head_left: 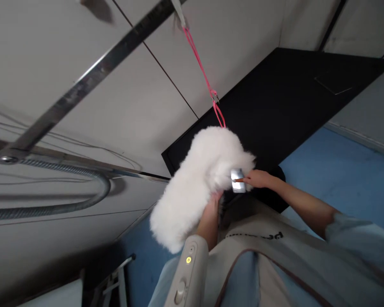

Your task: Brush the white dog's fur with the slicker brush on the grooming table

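A fluffy white dog [185, 196] fills the middle of the view, seen from above. My right hand [258, 178] is closed around the handle of a slicker brush [238, 181]. The brush's shiny metal back faces up, and its head lies at the fur near the dog's right-hand end in view. My left hand [215, 197] reaches up to the dog's underside and touches the fur there; its fingers are hidden. From the dog's neck area a pink loop leash [199, 59] runs up to the metal bar [96, 72].
A dark flat surface [275, 106] lies beyond the dog. At the bottom, a grey device with a lit yellow button [188, 259] is close to my left forearm. A ribbed metal hose [92, 187] curves at the left. The floor [342, 170] is blue.
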Motion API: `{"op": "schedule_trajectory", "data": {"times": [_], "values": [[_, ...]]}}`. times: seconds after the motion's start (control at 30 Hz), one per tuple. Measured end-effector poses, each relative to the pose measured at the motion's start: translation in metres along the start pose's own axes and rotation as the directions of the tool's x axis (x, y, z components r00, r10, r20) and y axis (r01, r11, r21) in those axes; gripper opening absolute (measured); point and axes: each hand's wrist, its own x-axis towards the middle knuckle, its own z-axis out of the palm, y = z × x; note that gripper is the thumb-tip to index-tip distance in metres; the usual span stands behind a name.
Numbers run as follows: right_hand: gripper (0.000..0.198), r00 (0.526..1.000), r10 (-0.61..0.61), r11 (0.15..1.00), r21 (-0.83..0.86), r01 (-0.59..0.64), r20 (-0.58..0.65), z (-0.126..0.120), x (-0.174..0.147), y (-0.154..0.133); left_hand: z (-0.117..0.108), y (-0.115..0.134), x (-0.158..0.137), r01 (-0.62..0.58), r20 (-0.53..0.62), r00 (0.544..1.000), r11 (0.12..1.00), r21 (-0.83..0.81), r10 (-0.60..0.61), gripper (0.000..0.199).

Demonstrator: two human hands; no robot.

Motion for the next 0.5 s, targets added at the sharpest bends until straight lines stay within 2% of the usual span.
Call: {"op": "schedule_trajectory", "data": {"times": [0.07, 0.2, 0.27, 0.37, 0.5], "values": [[0.053, 0.998, 0.051, 0.998, -0.02, -0.051, -0.025, -0.002, -0.003, 0.006, 0.003, 0.005, -0.005, 0.016, -0.004, 1.0, 0.997, -0.077, -0.016, 0.06], [0.047, 0.987, -0.098, 0.995, 0.022, 0.101, -0.126, 0.0, -0.003, -0.012, 0.003, 0.007, -0.008, 0.132, -0.169, 0.976, 0.991, -0.029, -0.135, 0.062], [0.047, 0.991, -0.1, 0.994, 0.041, 0.104, -0.084, 0.006, -0.002, -0.021, 0.002, 0.005, -0.008, 0.124, -0.184, 0.975, 0.992, 0.002, -0.121, 0.065], [0.045, 0.999, -0.037, 0.999, 0.033, 0.037, 0.004, 0.014, -0.004, -0.021, 0.004, 0.001, -0.005, 0.073, -0.143, 0.987, 0.997, 0.007, -0.071, 0.064], [0.048, 0.991, -0.059, 0.994, 0.081, 0.069, -0.12, 0.013, 0.0, -0.025, 0.009, 0.0, 0.003, 0.046, -0.192, 0.98, 0.997, -0.06, -0.057, 0.049]]}}
